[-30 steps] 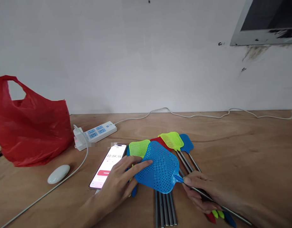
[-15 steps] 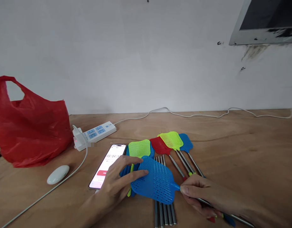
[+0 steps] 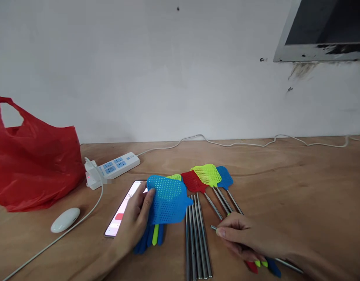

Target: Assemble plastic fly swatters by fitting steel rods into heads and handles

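Note:
My left hand point(image 3: 136, 218) grips a blue fly swatter head point(image 3: 168, 199) by its left edge, raised over other swatter parts. In my right hand point(image 3: 241, 236) is a thin metal rod point(image 3: 288, 266), its bare tip pointing left toward the head's short neck, with a gap between them. Several loose metal rods point(image 3: 197, 242) lie side by side between my hands. Beneath the held head, a yellow-green swatter head point(image 3: 174, 177) partly shows, with blue grips point(image 3: 143, 242) below. Behind lie swatters with rods attached: red point(image 3: 193, 182), yellow-green point(image 3: 207, 174) and blue point(image 3: 225, 177).
A lit phone point(image 3: 112, 224) lies partly behind my left hand. A white power strip point(image 3: 118, 166) with cables, a white oval mouse point(image 3: 65, 220) and a red plastic bag point(image 3: 36, 168) are on the left. A wall point(image 3: 180, 78) rises behind the wooden table point(image 3: 300, 187).
The blue swatter head came off the rod; my left hand now holds it farther left and higher. My right hand keeps the rod. The view shifted slightly.

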Available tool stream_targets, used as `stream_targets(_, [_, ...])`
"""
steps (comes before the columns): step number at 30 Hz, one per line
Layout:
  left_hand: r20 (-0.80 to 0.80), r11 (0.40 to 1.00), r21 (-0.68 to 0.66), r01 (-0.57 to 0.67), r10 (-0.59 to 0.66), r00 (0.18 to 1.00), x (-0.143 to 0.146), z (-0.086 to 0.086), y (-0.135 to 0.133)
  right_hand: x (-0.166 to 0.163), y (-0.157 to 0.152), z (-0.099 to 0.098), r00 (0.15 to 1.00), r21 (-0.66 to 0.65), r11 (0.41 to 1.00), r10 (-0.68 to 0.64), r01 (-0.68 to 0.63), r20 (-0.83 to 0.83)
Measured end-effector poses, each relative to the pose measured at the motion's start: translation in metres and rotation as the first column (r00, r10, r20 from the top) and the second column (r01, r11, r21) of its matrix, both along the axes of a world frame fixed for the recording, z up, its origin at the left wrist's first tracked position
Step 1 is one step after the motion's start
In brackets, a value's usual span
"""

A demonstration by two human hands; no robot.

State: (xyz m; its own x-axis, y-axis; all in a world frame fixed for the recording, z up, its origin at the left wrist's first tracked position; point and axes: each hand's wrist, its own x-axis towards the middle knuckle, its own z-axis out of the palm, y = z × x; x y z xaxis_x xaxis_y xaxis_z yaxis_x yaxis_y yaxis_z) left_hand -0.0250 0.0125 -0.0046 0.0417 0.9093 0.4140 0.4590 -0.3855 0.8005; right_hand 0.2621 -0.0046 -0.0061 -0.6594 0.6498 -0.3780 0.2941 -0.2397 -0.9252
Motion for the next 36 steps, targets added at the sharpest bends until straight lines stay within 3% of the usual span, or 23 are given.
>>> stream_targets(5, [0.120, 0.962, -0.206, 0.179, -0.157, 0.980, 0.003, 0.004, 0.005, 0.001, 0.011, -0.010, 0.944, -0.041, 0.976, -0.217, 0.213, -0.247])
stream_targets(8, [0.136, 0.941, -0.260, 0.218, -0.187, 0.973, 0.008, 0.000, 0.001, 0.003, 0.012, -0.006, 0.887, -0.100, 0.954, -0.301, 0.284, -0.351])
stream_targets(13, [0.155, 0.910, -0.312, 0.274, -0.236, 0.959, 0.011, -0.001, -0.004, 0.008, 0.004, 0.001, 0.892, -0.150, 0.968, -0.246, 0.203, -0.380])
stream_targets(19, [0.131, 0.879, -0.370, 0.300, -0.270, 0.954, 0.014, -0.002, -0.004, 0.005, -0.004, -0.019, 0.918, -0.208, 0.970, -0.195, 0.128, -0.344])
stream_targets(23, [0.201, 0.861, -0.394, 0.321, -0.260, 0.945, 0.015, -0.004, -0.006, 0.001, -0.006, -0.016, 0.900, -0.195, 0.957, -0.272, 0.215, -0.341])
stream_targets(28, [0.406, 0.810, -0.394, 0.434, -0.270, 0.873, 0.014, -0.001, -0.001, 0.001, -0.006, -0.004, 0.791, -0.211, 0.876, -0.483, 0.434, -0.376])
stream_targets(32, [0.498, 0.808, -0.349, 0.475, -0.270, 0.824, 0.012, -0.002, 0.007, 0.000, -0.006, -0.004, 0.782, -0.231, 0.890, -0.456, 0.394, -0.425])
stream_targets(36, [0.479, 0.811, -0.356, 0.465, -0.269, 0.836, 0.008, -0.003, 0.010, -0.001, -0.006, -0.003, 0.811, -0.241, 0.918, -0.391, 0.314, -0.436])
